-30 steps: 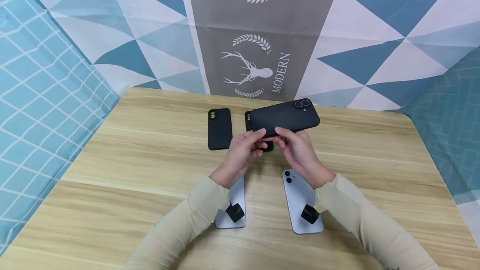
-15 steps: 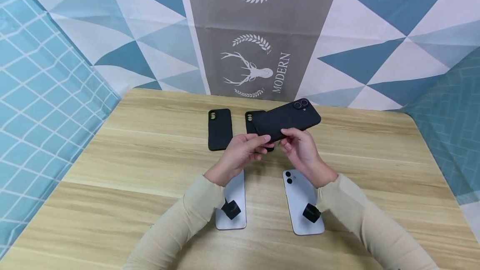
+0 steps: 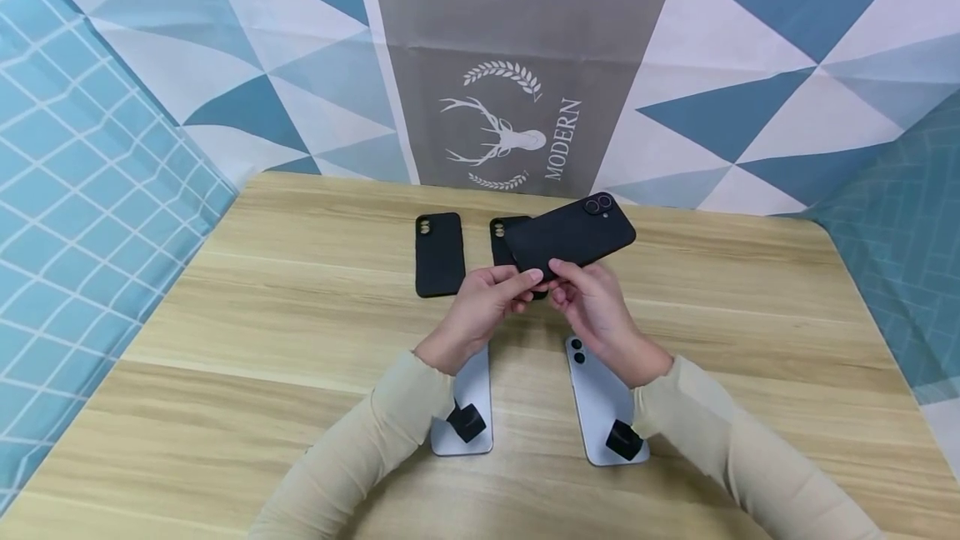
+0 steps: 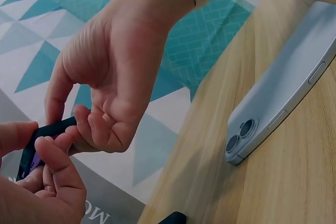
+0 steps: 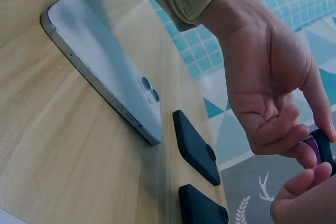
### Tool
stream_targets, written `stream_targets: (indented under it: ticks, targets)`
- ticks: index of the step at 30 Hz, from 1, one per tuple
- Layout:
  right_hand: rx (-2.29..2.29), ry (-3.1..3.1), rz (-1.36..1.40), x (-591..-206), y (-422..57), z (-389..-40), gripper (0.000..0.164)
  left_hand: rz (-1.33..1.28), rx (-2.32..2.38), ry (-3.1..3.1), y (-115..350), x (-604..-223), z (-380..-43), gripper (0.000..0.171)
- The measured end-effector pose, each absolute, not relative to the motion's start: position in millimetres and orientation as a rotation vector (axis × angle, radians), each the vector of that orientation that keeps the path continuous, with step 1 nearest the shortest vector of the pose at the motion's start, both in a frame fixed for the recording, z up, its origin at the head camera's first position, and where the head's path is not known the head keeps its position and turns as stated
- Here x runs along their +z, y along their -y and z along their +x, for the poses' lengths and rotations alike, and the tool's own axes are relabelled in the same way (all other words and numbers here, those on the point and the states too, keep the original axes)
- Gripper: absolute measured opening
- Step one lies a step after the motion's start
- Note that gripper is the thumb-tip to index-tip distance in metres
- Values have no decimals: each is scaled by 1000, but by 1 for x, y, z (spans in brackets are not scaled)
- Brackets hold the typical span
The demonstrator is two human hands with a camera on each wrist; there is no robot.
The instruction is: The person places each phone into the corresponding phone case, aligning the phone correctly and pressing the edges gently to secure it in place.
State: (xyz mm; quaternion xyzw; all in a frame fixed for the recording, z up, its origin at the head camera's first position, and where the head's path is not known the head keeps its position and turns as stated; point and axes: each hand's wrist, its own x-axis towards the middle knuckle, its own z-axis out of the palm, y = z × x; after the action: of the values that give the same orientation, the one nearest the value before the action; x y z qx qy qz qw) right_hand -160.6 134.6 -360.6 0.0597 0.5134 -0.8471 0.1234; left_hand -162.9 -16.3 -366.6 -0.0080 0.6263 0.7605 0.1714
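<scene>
In the head view, a phone in a black phone case (image 3: 570,236) is held tilted above the table, back side up, its two camera lenses at the upper right. My left hand (image 3: 483,302) pinches its near lower corner, thumb on top. Close beside it, my right hand (image 3: 600,311) pinches the long near edge, thumb also on top. A purplish surface shows inside the black rim in the left wrist view, between the right hand (image 4: 123,77) and the left hand (image 4: 47,192). Beneath the held phone lies another black phone case (image 3: 504,252), partly covered.
One more black case (image 3: 440,255) lies to the left at the back of the wooden table (image 3: 262,357). Two pale phones lie nearer: the left phone (image 3: 474,390) under the left wrist, the right phone (image 3: 592,394) under the right. A patterned cloth (image 3: 510,32) hangs behind.
The held phone has tilted, its camera end higher and its lower end nearer me. My right hand has shifted along the edge and back close to the left hand.
</scene>
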Motion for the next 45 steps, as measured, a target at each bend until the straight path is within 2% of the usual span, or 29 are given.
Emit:
stream_targets:
  ticks: [22, 32, 40, 45]
  targets:
    - [-2456, -1591, 285, -360, -136, -159, 22, -56, 2187, -1804, 10, -370, -162, 21]
    - [-2514, -1480, 190, -359, -146, -162, 24, 43, 2098, -1769, 10, -368, -161, 14]
    - [-2488, -1381, 324, -362, -153, -164, 21, -81, 2185, -1629, 20, -367, -168, 21]
    - [-2441, -1394, 311, -364, -158, -166, 18, -12, 2167, -1629, 26, -367, -170, 26]
